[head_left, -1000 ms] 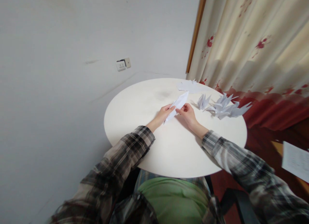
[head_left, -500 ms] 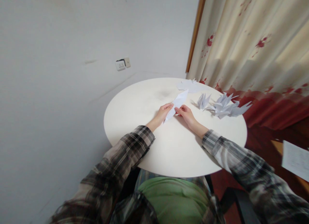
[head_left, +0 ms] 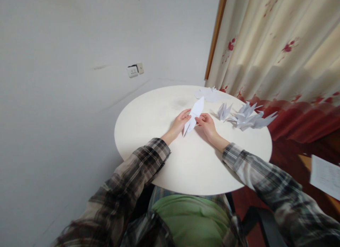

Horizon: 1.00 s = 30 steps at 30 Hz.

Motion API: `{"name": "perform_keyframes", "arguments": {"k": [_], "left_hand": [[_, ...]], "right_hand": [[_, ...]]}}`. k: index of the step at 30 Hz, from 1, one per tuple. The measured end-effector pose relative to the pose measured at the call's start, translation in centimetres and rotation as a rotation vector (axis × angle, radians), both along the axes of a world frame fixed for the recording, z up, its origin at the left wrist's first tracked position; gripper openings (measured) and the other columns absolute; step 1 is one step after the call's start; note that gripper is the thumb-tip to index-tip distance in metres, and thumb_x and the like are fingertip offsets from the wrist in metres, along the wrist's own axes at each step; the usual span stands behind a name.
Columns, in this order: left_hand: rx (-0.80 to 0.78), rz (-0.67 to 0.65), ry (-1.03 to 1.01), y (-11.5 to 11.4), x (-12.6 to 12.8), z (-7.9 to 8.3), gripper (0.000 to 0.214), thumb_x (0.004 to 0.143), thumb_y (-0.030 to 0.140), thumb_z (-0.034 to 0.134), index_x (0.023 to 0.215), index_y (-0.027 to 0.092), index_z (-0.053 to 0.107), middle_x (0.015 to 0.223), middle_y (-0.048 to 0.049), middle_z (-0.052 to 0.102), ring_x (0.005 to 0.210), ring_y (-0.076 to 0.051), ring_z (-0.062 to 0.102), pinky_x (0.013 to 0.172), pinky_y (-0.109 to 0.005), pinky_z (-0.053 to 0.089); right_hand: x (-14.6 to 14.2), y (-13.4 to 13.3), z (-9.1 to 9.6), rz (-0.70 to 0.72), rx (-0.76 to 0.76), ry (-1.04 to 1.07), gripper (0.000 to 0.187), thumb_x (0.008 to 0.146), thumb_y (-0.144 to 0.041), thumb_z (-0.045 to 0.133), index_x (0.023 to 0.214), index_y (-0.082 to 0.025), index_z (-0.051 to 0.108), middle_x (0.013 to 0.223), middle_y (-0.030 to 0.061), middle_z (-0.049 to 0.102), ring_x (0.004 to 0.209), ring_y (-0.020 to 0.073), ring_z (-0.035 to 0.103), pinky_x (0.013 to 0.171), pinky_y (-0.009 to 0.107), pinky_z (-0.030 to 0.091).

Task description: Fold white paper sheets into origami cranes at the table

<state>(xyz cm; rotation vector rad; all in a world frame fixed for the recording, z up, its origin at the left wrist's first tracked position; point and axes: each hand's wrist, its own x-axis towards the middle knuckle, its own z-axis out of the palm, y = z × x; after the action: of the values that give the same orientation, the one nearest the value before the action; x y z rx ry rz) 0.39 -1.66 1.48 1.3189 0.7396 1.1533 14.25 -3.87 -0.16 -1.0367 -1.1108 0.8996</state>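
A folded white sheet of paper [head_left: 198,107], long and diamond-shaped with a slit at its near end, is held over the middle of the table. My left hand [head_left: 180,123] grips its left edge, thumb on top. On the opposite edge, my right hand [head_left: 206,125] pinches the paper between thumb and fingers. Some fingertips are hidden behind the sheet. Closest to my right hand stands a single folded paper piece [head_left: 224,111] with upright points.
The round white table [head_left: 143,133] stands against the wall. Several folded paper cranes [head_left: 245,117] lie heaped at its right. Flat white paper [head_left: 209,94] rests at the far edge. Curtains [head_left: 265,45] hang behind, and a printed sheet [head_left: 325,176] lies on another surface at lower right.
The folded paper has turned more upright and faces me more fully, its slit end now showing. The fingers of my left hand have spread slightly; both forearms stay in place.
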Motion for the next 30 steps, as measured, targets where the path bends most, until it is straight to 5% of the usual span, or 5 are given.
{"name": "perform_keyframes", "arguments": {"k": [10, 20, 30], "left_hand": [[-0.031, 0.003, 0.038, -0.27, 0.02, 0.24, 0.019, 0.074, 0.016, 0.056, 0.092, 0.017, 0.053, 0.079, 0.0008, 0.061, 0.073, -0.011, 0.057, 0.072, -0.024, 0.044], [-0.045, -0.05, 0.057, 0.08, 0.0, 0.04, 0.038, 0.067, 0.011, 0.053, 0.104, 0.018, 0.054, 0.089, -0.0008, 0.063, 0.075, -0.012, 0.057, 0.068, -0.024, 0.042], [-0.05, -0.016, 0.055, -0.23, 0.05, 0.12, 0.033, 0.074, 0.02, 0.057, 0.106, 0.017, 0.056, 0.088, -0.0017, 0.063, 0.074, -0.011, 0.057, 0.065, -0.022, 0.042]], "right_hand": [[-0.06, 0.0, -0.32, -0.055, 0.121, -0.051, 0.031, 0.068, -0.037, 0.066, 0.084, -0.024, 0.043, 0.061, -0.0069, 0.054, 0.059, 0.0127, 0.053, 0.061, 0.028, 0.041], [0.17, 0.17, -0.72, -0.065, 0.132, -0.074, 0.031, 0.07, -0.036, 0.063, 0.092, -0.024, 0.044, 0.069, -0.0053, 0.056, 0.064, 0.0132, 0.055, 0.065, 0.028, 0.042], [0.08, -0.22, -0.26, -0.003, 0.145, -0.174, 0.021, 0.071, -0.032, 0.057, 0.091, -0.023, 0.057, 0.075, -0.0025, 0.058, 0.069, 0.0141, 0.051, 0.065, 0.028, 0.041]]}}
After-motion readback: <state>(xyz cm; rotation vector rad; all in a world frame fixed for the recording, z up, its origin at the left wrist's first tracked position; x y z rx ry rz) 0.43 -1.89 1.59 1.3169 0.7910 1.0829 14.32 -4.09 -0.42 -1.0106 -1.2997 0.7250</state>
